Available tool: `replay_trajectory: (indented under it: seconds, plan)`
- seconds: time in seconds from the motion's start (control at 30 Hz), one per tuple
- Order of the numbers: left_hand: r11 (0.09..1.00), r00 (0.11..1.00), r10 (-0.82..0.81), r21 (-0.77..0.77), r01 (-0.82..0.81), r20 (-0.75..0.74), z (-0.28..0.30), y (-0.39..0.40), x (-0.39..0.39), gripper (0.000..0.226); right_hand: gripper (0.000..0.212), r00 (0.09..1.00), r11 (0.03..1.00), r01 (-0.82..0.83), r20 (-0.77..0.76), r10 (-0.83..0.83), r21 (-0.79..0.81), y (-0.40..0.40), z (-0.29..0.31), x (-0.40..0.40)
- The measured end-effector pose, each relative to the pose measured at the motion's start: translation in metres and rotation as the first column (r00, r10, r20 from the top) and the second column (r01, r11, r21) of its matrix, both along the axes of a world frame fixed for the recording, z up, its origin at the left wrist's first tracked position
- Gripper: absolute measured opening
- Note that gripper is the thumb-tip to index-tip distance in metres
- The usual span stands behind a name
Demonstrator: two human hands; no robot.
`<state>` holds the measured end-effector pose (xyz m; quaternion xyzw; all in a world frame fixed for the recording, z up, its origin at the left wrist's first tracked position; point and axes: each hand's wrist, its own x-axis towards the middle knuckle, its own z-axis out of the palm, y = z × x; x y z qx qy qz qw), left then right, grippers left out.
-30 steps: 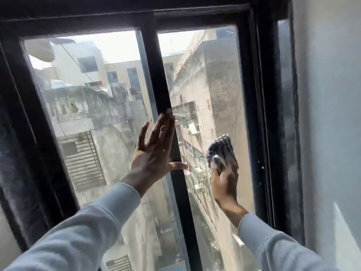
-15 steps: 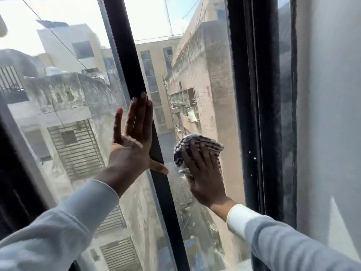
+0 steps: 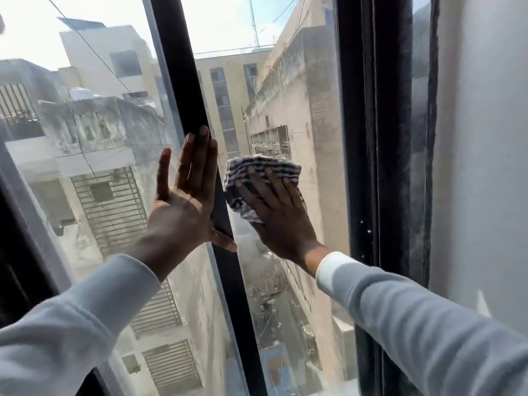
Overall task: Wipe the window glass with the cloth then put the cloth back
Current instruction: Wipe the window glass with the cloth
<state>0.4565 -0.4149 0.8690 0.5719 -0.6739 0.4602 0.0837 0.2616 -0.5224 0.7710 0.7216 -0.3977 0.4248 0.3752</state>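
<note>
A black-and-white striped cloth (image 3: pixel 258 167) is pressed flat against the right pane of window glass (image 3: pixel 311 115), just right of the black centre bar (image 3: pixel 183 81). My right hand (image 3: pixel 280 215) lies spread over the cloth and holds it to the glass; the cloth's lower part is hidden under the palm. My left hand (image 3: pixel 185 201) is open with its fingers together, laid flat on the centre bar and the edge of the left pane (image 3: pixel 94 144), thumb hooked across the bar.
A thick black window frame (image 3: pixel 380 167) runs down the right side, with a white wall (image 3: pixel 485 167) beyond it. A dark frame edge (image 3: pixel 17 238) borders the lower left. Buildings and an alley show through the glass.
My right hand turned from upright to flat and slid the cloth left toward the centre bar. The view has closed in and tilted up. My left hand stays braced on the bar.
</note>
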Motion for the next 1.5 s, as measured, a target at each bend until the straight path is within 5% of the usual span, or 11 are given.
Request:
replay_trajectory:
  seconds: [0.17,0.27,0.4,0.5,0.6,0.7,0.8,0.97,1.17,1.3,1.5]
  plan:
    - [1.000,1.000,0.010,0.000,-0.010,0.016,0.000,-0.003,0.005,0.190,0.071,0.713,0.976,0.100,0.670,-0.207,0.195,0.018,-0.077,-0.015]
    - [1.000,1.000,0.011,-0.003,-0.011,-0.002,-0.003,-0.004,0.001,0.191,0.077,0.916,0.969,0.069,0.369,-0.156,0.238,0.044,-0.145,0.005]
    - [1.000,1.000,0.019,-0.002,-0.019,-0.012,-0.004,-0.005,0.002,0.191,0.074,0.997,0.999,-0.008,-0.071,0.011,0.037,0.021,-0.024,-0.005]
    - [1.000,0.999,-0.019,0.005,0.020,-0.041,-0.001,-0.007,0.002,0.188,0.071,0.975,0.996,0.083,0.208,-0.084,0.014,0.003,0.041,-0.030]
    - [1.000,0.999,-0.026,-0.006,0.026,-0.041,-0.002,-0.007,0.002,0.189,0.076,0.728,0.971,0.155,0.644,-0.236,0.181,0.027,-0.006,-0.011]
    - [1.000,1.000,0.001,-0.019,-0.001,0.030,-0.002,0.002,0.003,0.186,0.065,0.951,0.993,0.026,0.303,-0.060,0.114,0.051,-0.045,0.020]
    - [1.000,1.000,0.001,-0.015,-0.001,0.031,-0.001,0.009,0.002,0.183,0.067,0.998,0.999,-0.049,-0.027,0.049,0.001,0.023,0.019,0.008]
    - [0.998,0.997,0.064,-0.026,-0.063,0.037,-0.006,0.022,0.004,0.175,0.066,0.823,0.970,0.051,0.541,-0.176,0.238,0.029,-0.011,0.001]
    - [0.994,0.976,-0.105,-0.041,0.098,-0.189,-0.042,0.055,-0.005,0.131,0.038,0.557,0.726,-0.495,0.816,-0.155,0.477,0.110,-0.075,0.002]
    - [0.883,0.560,-0.258,0.043,0.468,-0.787,-0.045,0.076,-0.037,0.086,0.058,0.003,0.275,-0.959,0.976,-0.220,0.065,0.159,0.004,-0.041]
    - [0.642,-0.013,0.145,0.084,0.762,-0.989,-0.019,0.168,-0.105,0.081,0.045,-0.206,-0.135,-0.963,0.961,-0.186,-0.233,0.264,0.038,-0.092]
